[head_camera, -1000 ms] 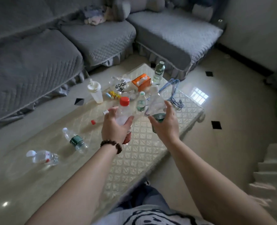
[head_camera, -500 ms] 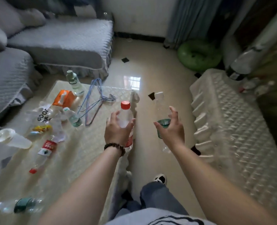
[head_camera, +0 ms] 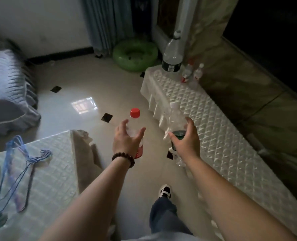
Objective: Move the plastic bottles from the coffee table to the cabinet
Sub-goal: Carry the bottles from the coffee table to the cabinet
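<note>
The left hand (head_camera: 126, 141) grips the red-capped bottle (head_camera: 135, 126); the right hand (head_camera: 184, 143) grips the green-label bottle (head_camera: 176, 122). Stand both upright on the cabinet (head_camera: 219, 136), away from its edge.

Red cap (head_camera: 135, 112) — green ring (head_camera: 135, 55)

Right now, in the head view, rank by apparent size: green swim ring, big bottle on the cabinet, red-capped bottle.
1. green swim ring
2. big bottle
3. red-capped bottle, partly hidden by the left hand; it is nearer the camera, so true size is unsure.
</note>
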`<control>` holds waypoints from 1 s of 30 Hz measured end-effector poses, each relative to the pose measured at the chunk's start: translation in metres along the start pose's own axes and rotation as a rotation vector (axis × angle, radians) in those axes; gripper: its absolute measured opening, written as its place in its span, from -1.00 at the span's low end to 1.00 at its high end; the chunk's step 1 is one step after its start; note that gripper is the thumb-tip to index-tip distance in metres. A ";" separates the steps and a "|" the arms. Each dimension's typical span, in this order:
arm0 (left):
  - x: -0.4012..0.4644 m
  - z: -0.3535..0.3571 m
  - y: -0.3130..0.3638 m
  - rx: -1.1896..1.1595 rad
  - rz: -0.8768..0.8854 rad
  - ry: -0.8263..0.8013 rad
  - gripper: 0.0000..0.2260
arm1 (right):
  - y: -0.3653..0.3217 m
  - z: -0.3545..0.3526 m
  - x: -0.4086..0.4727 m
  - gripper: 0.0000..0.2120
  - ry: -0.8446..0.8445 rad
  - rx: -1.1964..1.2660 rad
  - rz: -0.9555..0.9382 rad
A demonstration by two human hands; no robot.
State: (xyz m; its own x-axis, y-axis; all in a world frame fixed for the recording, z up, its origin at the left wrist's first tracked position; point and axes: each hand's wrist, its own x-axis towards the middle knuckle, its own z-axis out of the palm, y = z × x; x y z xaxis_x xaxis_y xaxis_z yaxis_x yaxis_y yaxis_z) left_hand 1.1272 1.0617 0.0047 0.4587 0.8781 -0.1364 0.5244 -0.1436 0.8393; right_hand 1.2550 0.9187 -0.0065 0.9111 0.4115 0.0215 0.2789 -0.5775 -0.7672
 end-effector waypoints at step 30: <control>0.423 0.237 0.149 0.128 0.107 -0.424 -0.38 | 0.040 0.048 0.396 -0.23 0.262 -0.068 0.444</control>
State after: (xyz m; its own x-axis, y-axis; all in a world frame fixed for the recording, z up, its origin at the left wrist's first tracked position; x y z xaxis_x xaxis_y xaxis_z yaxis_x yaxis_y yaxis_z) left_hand 1.5698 1.3035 -0.0526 0.7543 0.5948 -0.2781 0.5303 -0.3021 0.7922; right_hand 1.6129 1.0925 -0.0594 0.9891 -0.0693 -0.1301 -0.1409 -0.7041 -0.6960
